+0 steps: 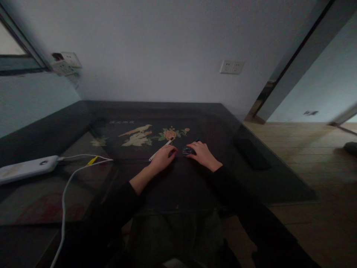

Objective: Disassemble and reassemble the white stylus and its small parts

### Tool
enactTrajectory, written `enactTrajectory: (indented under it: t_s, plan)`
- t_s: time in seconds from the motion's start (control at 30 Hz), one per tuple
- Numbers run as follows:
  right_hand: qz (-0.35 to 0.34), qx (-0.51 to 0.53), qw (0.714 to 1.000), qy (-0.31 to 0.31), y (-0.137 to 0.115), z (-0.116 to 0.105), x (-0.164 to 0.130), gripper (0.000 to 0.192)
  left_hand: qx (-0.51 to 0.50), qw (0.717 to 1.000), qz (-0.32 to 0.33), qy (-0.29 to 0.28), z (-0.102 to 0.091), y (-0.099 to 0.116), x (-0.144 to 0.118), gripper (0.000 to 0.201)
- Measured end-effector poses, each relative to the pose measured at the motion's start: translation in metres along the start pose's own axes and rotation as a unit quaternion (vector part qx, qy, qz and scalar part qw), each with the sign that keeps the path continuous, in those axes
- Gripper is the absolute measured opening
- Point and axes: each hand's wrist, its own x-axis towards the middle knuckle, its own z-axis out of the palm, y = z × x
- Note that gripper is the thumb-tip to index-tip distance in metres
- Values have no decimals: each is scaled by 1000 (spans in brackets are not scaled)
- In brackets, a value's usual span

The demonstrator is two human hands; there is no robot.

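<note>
Over the dark table, my left hand (163, 157) has its fingers curled inward, and whatever is inside them is hidden. Just beyond it a thin white stick-like tool with a dark tip (169, 142) slants up to the right, partly covered by the hand. I cannot tell whether the hand touches it. To the right, my right hand (203, 153) grips a small dark piece with pale markings (187, 150) between thumb and fingers. A small dark bit (198, 140) sticks out behind that hand. The two hands are close together but apart.
The dark glossy table (167, 193) carries a bird-and-flower picture (139, 136). On the left lies a white power strip (30, 168) with a white cable (63, 204) and a yellow tag (92, 160). A flat black object (252, 154) lies at right. Wall sockets (232, 67) are behind.
</note>
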Motion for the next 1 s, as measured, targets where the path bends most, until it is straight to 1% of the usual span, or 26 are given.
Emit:
enactTrajectory:
  t_s: [0.17,0.3,0.43,0.53,0.7,1.0]
  plan:
    - [-39,32,999,-16,-20,2,-1,40,-8,1000,-1,8,2,7,-2,15]
    - [-42,53,997,-33,-30,2,-1,40,0,1000,-17,10,4,6,-2,14]
    - [-41,75,996,-31,-31,-1,-2,33,1,1000,-20,5,4,3,-2,15]
    - [-40,74,996,-28,-31,-2,-2,30,1,1000,-18,5,3,2,-2,16]
    - [-44,61,997,-26,-31,1,-2,23,4,1000,-27,-11,3,4,-2,16]
    - [-25,98,995,4,-32,8,2,15,13,999,-34,-18,3,6,-2,16]
